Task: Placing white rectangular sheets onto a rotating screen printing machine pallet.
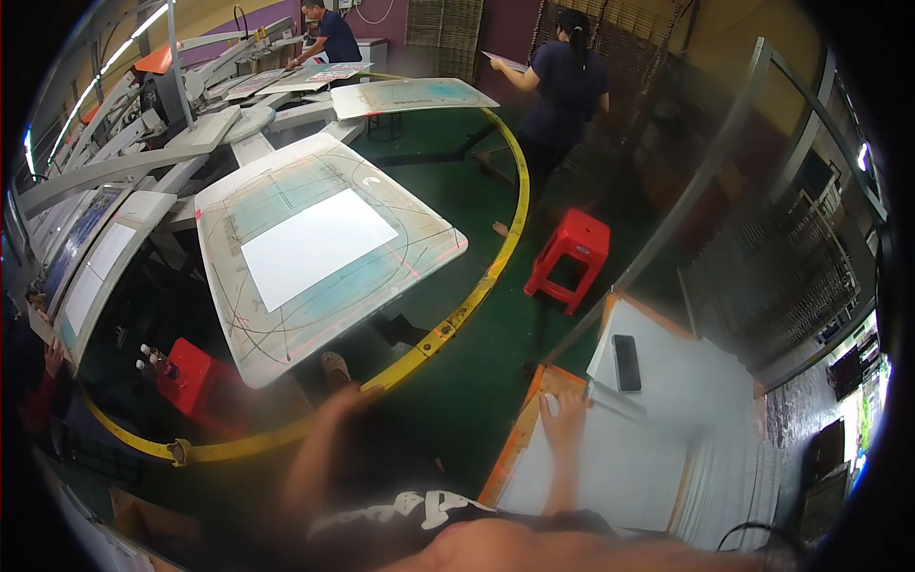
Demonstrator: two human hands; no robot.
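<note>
My left hand (351, 398) is at the yellow rail (419, 351), close to the near edge of a large pale platen (434, 243). Its fingers are blurred and partly hidden against the rail. A blank white sheet (319, 248) lies flat on the platen, crossed by thin red light lines. My right hand (566, 415) rests with fingers apart on a stack of white sheets (610, 477), by its orange-brown wooden border (519, 429). A dark phone (626, 363) lies on the stack, beyond my right hand.
The curved yellow rail rings the printing machine's platens. A red stool (570, 257) stands right of it; another red stool (195, 381) with bottles is at left. Metal posts (705, 181) rise at right. Two people work at the back; another person's hand (52, 357) shows far left.
</note>
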